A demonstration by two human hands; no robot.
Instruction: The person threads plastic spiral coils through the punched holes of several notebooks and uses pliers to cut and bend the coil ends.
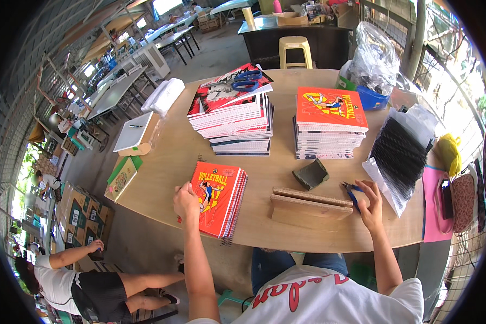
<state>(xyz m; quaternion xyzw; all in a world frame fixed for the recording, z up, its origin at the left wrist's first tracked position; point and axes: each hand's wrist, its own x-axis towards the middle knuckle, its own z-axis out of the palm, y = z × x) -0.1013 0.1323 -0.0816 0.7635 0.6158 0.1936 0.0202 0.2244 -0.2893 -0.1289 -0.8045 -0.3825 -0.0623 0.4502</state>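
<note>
Near the table's front edge lies a small stack of red spiral notebooks (217, 198). My left hand (187, 202) is closed at the stack's left edge, fingertips on the top notebook's cover. To the right, the fingers of my right hand (370, 203) curve around the spread blue handles of small pliers (353, 189); their jaws point left, away from my palm. Beside the pliers stand upright brown boards (311, 206), with a dark greenish block (311, 174) behind them.
Behind are a tall notebook stack (237, 127) topped by blue-handled scissors (246, 81) and another stack (329, 129). Black wire coils (397, 151) lie on white sheets at right. A blue tub (371, 98) stands behind them. Another person (75, 281) is at lower left.
</note>
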